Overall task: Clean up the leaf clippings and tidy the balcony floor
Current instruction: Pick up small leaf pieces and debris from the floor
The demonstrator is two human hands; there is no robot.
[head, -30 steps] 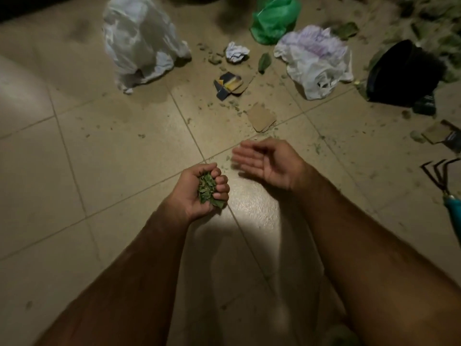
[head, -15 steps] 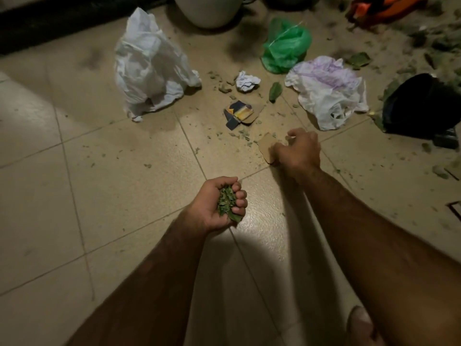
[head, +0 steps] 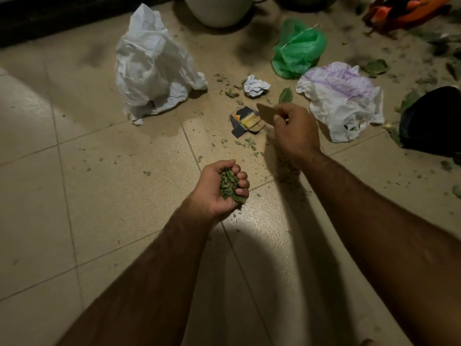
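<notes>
Dim, warm-yellow light overall. The brightest patch on the floor [head: 262,258] sits just nearer the camera than the left hand [head: 219,188], between the forearms, with a soft curved edge. Right of the left hand, a broad arm shadow crosses the tiles. Far beyond it to the left, the top band is near black. Right hand [head: 291,131] looks slightly motion-blurred. Grout lines left of the left hand bow: wide-angle distortion. Far right of it the scene is murky and detail is lost.

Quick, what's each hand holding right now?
Left hand: curled round a bunch of leaf clippings.
Right hand: pinching a brown cardboard piece.
</notes>
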